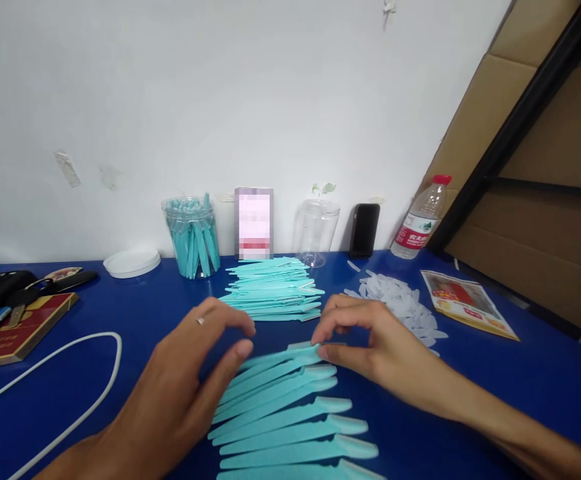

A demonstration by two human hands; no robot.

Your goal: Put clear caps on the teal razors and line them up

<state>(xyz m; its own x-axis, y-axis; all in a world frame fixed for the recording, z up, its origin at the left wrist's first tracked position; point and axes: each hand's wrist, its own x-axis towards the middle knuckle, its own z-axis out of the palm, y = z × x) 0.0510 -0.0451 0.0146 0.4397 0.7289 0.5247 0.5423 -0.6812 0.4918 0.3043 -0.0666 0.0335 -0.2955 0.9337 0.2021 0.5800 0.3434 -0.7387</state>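
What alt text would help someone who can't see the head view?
A person's right hand pinches one end of a turquoise tool at the far end of a row of similar tools on a blue table, the left hand open nearby. Beyond lie a turquoise pile and, to the right, whitish pieces; a jar of turquoise tools stands by the wall.

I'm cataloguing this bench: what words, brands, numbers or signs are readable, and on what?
Bottle label: "农夫"; the rest is too small to read.
Upright panel: pixelated, unreadable.
Flat packet: print too blurred to read.
Red item at left: no legible words.
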